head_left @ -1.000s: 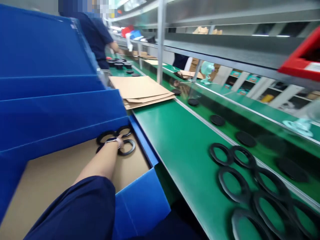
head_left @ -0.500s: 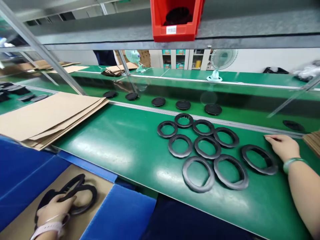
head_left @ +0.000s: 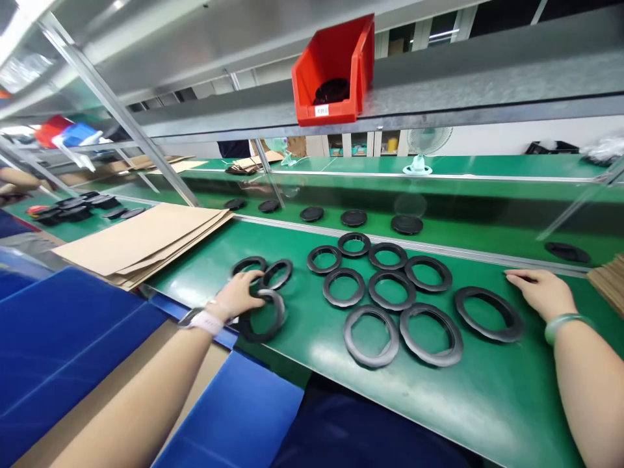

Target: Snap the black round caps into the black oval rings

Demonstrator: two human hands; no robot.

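My left hand [head_left: 240, 296] is closed on a bunch of black rings [head_left: 279, 311], held at the left front edge of the green tabletop [head_left: 297, 351]; three show, slightly blurred. My right hand [head_left: 543, 294] rests at the right of the tabletop, thumb and fingers pinched together. Whatever it may hold is hidden. Just left of it lies a large black ring [head_left: 511, 323]. Several more black rings [head_left: 373, 359] lie flat in a loose cluster in the middle, some touching one another.
Brown cardboard sheets [head_left: 141, 237] are stacked at the left. Below stands an open blue box [head_left: 63, 344]. Black discs [head_left: 407, 225] line the strip behind the metal rail [head_left: 439, 246]. Overhead, a red bin [head_left: 326, 114] sits on the shelf. More cardboard [head_left: 609, 283] is at the right edge.
My left hand has come up out of the blue box with the black rings and is now over the tabletop's left part. My right hand stays at the right. The view has shifted.
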